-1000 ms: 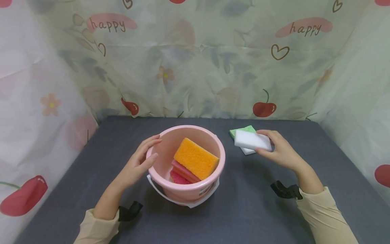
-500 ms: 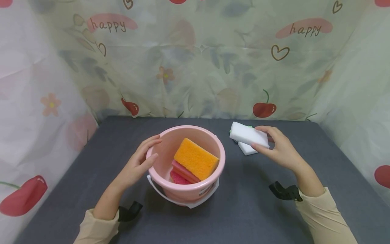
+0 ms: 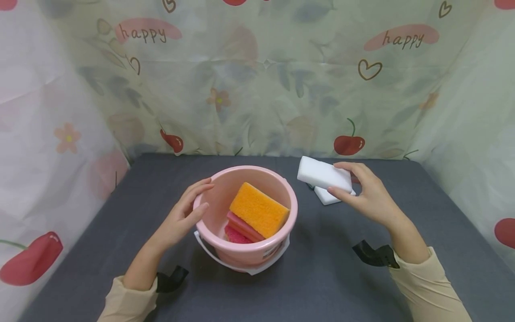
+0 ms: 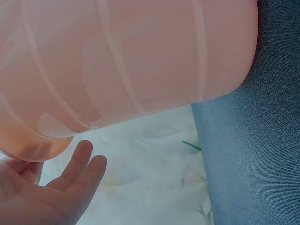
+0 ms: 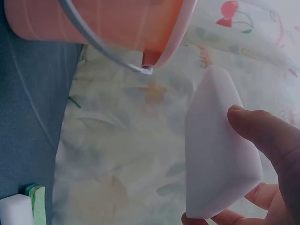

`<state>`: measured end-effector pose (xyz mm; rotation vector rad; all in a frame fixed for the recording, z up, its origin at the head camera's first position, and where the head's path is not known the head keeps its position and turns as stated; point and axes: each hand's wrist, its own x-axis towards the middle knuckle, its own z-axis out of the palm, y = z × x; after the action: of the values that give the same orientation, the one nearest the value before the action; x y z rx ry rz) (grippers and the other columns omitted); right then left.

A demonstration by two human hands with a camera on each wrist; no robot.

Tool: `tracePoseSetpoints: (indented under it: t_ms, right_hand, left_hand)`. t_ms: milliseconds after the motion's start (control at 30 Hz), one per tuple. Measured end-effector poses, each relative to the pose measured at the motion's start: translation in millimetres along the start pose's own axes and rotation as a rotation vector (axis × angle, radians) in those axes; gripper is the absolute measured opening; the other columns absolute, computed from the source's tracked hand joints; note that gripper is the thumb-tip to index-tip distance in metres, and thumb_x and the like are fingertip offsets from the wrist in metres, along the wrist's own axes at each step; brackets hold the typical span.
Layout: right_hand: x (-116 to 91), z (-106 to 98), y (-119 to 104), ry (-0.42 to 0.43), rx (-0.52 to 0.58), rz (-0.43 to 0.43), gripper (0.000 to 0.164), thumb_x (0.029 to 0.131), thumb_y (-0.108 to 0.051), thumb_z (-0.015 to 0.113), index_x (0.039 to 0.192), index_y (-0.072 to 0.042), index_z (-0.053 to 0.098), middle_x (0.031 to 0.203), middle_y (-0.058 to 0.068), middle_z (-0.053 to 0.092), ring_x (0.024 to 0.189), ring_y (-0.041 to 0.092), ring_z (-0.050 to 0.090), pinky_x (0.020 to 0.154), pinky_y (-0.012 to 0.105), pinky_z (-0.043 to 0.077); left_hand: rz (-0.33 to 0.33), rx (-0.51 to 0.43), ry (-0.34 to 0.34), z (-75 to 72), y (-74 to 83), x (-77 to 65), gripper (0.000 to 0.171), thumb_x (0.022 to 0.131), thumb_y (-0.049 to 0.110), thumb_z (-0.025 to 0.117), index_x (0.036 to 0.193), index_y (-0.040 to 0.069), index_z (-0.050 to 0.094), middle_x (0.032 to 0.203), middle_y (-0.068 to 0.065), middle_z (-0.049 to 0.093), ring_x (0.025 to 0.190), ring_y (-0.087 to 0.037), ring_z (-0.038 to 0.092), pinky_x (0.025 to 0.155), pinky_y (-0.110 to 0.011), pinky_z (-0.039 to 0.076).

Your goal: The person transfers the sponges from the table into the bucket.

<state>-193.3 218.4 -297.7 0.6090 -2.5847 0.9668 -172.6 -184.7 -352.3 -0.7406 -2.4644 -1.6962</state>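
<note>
My left hand (image 3: pixel 186 211) rests on the left rim of a pink bucket (image 3: pixel 246 259), its fingers fairly straight. Two of those fingers (image 4: pixel 89 166) show outside the bucket wall in the left wrist view. An orange sponge (image 3: pixel 257 208) lies tilted in the bucket on pink and red sponges (image 3: pixel 241 230). To the bucket's right, my right hand (image 3: pixel 368 192) pinches a white sponge (image 3: pixel 323 173) between thumb and fingers, raised above the table. Below it lie another white sponge (image 3: pixel 327 197) and a green sponge (image 5: pixel 38 206), which the held one hides in the head view.
The bucket's white handle (image 3: pixel 251 269) hangs down at its front. A dark cloth (image 3: pixel 318 281) covers the table. Printed curtains (image 3: pixel 265 89) stand behind it and at both sides. Black straps (image 3: pixel 376 255) are on both wrists.
My right hand has moved up and slightly left with the white sponge, which now covers the green one in the head view. My left hand and the bucket have stayed put.
</note>
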Motion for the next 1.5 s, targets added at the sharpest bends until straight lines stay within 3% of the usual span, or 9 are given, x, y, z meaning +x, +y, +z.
tracePoseSetpoints:
  t_ms: [100,267,533,733,933,1233,1500]
  right_hand:
    - [-0.1,-0.9,-6.3,0.013,-0.001,-0.016,0.048,0.081,-0.016,0.072,0.125,-0.007,0.053,0.123,0.011,0.054,0.102,0.003,0.043,0.085,0.001,0.034]
    - [0.2,-0.7,-15.9,0.024,0.004,-0.038,0.048,0.080,-0.016,0.072,0.124,-0.008,0.054,0.121,0.010,0.055,0.102,0.010,0.046,0.083,0.004,0.035]
    - [1.7,7.6,-24.5,0.006,0.004,-0.080,0.047,0.078,-0.016,0.074,0.121,-0.009,0.056,0.119,0.008,0.055,0.100,0.012,0.046,0.083,0.013,0.042]
    - [4.1,15.7,-32.6,-0.022,0.012,-0.123,0.047,0.077,-0.016,0.075,0.120,-0.010,0.057,0.120,0.008,0.056,0.100,0.014,0.047,0.081,0.028,0.048]
    - [5.9,22.5,-43.1,-0.044,0.041,-0.168,0.049,0.075,-0.016,0.077,0.119,-0.012,0.057,0.121,0.005,0.055,0.105,0.013,0.048,0.082,0.029,0.048]
    - [8.9,36.0,-56.7,-0.098,0.073,-0.232,0.051,0.075,-0.019,0.078,0.119,-0.009,0.057,0.120,0.006,0.057,0.110,0.018,0.050,0.090,0.041,0.047]
    - [9.5,45.9,-70.0,-0.164,0.106,-0.225,0.053,0.074,-0.023,0.079,0.120,-0.012,0.056,0.120,0.003,0.057,0.111,0.016,0.049,0.097,0.041,0.045]
  left_hand:
    - [-0.004,0.001,0.000,0.0,0.3,0.1,0.046,0.094,0.011,0.048,0.139,0.006,0.038,0.153,-0.008,0.023,0.138,-0.030,0.023,0.097,-0.007,0.035]
    - [-0.004,0.000,-0.001,-0.1,0.5,0.0,0.046,0.094,0.011,0.048,0.139,0.006,0.038,0.153,-0.008,0.022,0.138,-0.031,0.023,0.096,-0.008,0.036]
    - [0.000,-0.004,-0.001,-0.2,0.0,-0.2,0.046,0.094,0.011,0.048,0.139,0.008,0.038,0.153,-0.009,0.022,0.138,-0.031,0.023,0.096,-0.008,0.037]
    - [-0.005,0.002,0.000,-0.2,-0.2,-0.2,0.047,0.094,0.011,0.048,0.139,0.008,0.038,0.153,-0.008,0.023,0.138,-0.030,0.023,0.096,-0.008,0.037]
    - [-0.007,0.008,0.000,-0.4,-0.2,-0.1,0.047,0.093,0.010,0.048,0.139,0.008,0.038,0.153,-0.008,0.022,0.138,-0.031,0.024,0.095,-0.009,0.037]
    - [-0.006,0.012,0.000,-0.1,0.6,0.3,0.047,0.093,0.009,0.048,0.139,0.009,0.038,0.153,-0.009,0.022,0.138,-0.031,0.024,0.095,-0.009,0.038]
    - [0.008,0.010,0.004,0.6,1.3,0.3,0.048,0.092,0.008,0.048,0.139,0.007,0.038,0.152,-0.010,0.024,0.138,-0.030,0.023,0.095,-0.008,0.037]
